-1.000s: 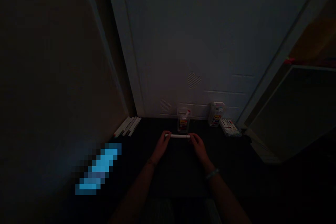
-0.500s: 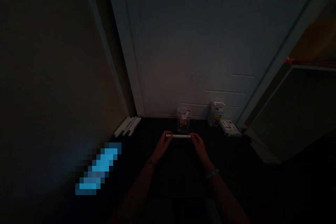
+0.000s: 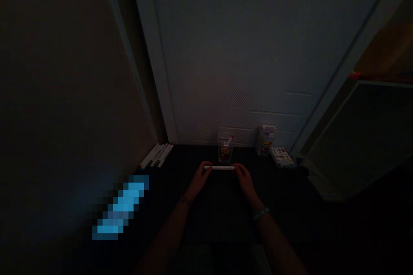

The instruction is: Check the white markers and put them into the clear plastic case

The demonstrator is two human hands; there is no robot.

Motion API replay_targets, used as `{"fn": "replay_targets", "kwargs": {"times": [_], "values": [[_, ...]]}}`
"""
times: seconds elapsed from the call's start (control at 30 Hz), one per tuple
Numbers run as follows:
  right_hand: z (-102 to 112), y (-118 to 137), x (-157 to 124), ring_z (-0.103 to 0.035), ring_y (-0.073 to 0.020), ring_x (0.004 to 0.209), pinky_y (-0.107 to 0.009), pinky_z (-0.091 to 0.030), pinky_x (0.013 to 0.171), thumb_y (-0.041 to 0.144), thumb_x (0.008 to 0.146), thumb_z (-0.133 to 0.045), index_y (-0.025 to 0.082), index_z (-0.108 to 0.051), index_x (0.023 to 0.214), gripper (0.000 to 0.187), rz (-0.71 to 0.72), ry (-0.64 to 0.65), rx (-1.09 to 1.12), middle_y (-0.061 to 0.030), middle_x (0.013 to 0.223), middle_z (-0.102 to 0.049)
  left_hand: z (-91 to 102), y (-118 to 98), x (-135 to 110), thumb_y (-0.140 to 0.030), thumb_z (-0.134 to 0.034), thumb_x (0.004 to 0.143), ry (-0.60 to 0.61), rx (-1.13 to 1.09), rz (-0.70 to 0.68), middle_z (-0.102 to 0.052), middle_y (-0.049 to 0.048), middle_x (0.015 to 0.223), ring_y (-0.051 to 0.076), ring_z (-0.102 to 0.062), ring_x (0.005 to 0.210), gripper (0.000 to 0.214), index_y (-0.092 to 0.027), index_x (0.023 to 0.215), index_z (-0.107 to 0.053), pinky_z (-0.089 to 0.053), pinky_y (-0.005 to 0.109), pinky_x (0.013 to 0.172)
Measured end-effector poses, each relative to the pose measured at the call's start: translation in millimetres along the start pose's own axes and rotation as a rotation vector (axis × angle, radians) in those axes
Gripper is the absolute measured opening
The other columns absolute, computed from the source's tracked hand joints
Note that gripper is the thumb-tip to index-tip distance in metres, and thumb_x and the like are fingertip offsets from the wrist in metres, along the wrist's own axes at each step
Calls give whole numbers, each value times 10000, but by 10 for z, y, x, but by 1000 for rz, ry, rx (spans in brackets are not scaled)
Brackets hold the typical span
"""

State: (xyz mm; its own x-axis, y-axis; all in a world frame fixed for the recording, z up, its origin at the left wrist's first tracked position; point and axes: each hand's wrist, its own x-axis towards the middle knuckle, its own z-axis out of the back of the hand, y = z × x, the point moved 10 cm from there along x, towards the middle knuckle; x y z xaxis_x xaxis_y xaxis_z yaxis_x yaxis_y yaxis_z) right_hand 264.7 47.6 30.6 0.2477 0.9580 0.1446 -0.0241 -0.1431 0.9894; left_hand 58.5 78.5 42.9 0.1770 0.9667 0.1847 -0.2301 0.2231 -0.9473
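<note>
A white marker pen (image 3: 221, 167) lies level between my two hands, just above or on the dark tabletop; the dim light hides which. My left hand (image 3: 202, 174) pinches its left end. At the other end, past a thin dark ring around the barrel, my right hand (image 3: 242, 174) has its fingers closed on the pen. Right behind the pen stands a clear plastic case (image 3: 225, 150) with a yellow and red label, and a red-tipped white marker leans inside it.
Several white markers (image 3: 157, 156) lie side by side at the left. Another clear case (image 3: 266, 141) stands at the back right, beside a flat pack of markers (image 3: 282, 157). A pale panel with embossed hearts (image 3: 238, 99) rises behind the table. A blurred-out bright blue patch (image 3: 124, 206) glows at left.
Both hands keep hold of the marker pen in almost the same place. The picture is slightly darker now.
</note>
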Motion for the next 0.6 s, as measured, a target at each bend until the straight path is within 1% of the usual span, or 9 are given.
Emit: {"fn": "replay_targets", "kwargs": {"times": [0.23,0.43,0.6], "values": [[-2,19,3,-529,-159,666,-254,-410,604,527,742,-525,222,-637,920,370,4,10,1,-7,736,-599,2,-74,-11,-445,-483,784,-9,10,-32,-563,-5,807,135,-497,694,318,-211,983,-564,-396,225,645],[4,23,8,-514,-156,648,-252,-403,593,531,743,-517,216,-635,932,385,11,10,-1,-3,710,-584,-5,-46,-17,-449,-464,796,-4,22,2,-559,-13,733,135,-499,651,326,-208,990,-567,-399,227,621],[17,-43,39,-503,-149,641,-245,-397,578,532,742,-516,206,-633,931,394,0,4,-5,-4,707,-574,-6,-82,-14,-439,-478,791,2,42,-26,-582,-1,831,144,-520,725,317,-207,986,-569,-412,228,665]]}}
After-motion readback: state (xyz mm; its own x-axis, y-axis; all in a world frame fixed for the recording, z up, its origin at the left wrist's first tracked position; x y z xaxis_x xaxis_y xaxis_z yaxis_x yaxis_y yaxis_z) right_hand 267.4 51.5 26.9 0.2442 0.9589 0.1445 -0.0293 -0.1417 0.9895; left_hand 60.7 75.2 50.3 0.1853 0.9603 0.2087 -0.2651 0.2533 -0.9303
